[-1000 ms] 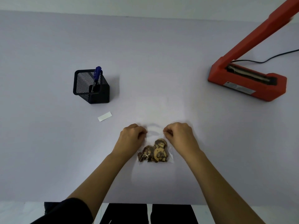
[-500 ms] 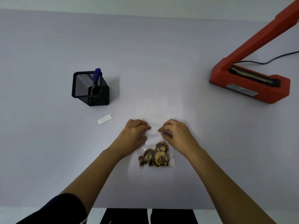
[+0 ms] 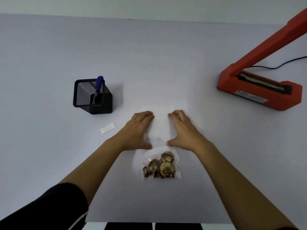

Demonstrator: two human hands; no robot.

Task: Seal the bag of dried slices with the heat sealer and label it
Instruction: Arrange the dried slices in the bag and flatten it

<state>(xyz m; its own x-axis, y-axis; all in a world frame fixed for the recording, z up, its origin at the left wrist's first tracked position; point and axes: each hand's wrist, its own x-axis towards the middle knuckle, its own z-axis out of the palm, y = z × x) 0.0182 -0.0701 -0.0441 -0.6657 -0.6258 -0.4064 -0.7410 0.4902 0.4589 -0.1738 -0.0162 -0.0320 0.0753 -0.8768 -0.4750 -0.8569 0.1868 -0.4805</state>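
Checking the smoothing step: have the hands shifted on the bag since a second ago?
Yes. Both the left hand and right hand have opened flat and slid up the bag, away from the slices, which stay put.

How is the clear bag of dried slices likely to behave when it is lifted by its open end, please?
The bag looks thin and clear, so it will probably flop. The dried slices sit bunched at the near end, so that end should hang down. It is likely light and perhaps slippery.

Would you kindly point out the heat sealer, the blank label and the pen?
heat sealer (image 3: 259, 95): head view, front of its orange base.
blank label (image 3: 107, 127): head view, middle of the strip.
pen (image 3: 99, 82): head view, blue cap.
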